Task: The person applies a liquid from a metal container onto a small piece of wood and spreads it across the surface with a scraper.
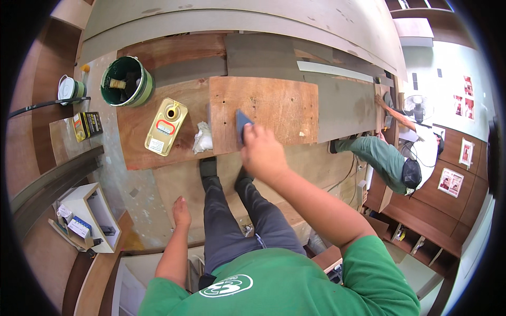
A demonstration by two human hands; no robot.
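Observation:
My right hand (pixel 263 152) grips a flat, dark blue-grey piece (pixel 243 125) against the left part of a brown plywood board (pixel 274 110). Whether that piece is sandpaper or a scraper I cannot tell. Several small dark holes and scuffs mark the board. My left hand (pixel 182 212) hangs loose beside my left leg, open and holding nothing. Left of the board lie a crumpled white plastic bag (pixel 203 138) and a yellow rectangular metal can (pixel 166 127) with an open round mouth. Farther left stands a green bucket (pixel 143 90) with a brush (pixel 117 84) inside.
Another person (pixel 400 152) crouches at the right, one arm on the far end of the bench. A black-yellow box (pixel 87 126) and a small pail (pixel 70 89) stand at the left. Large grey panels (pixel 237 21) rise behind. A white box-shaped cabinet (pixel 97 216) is lower left.

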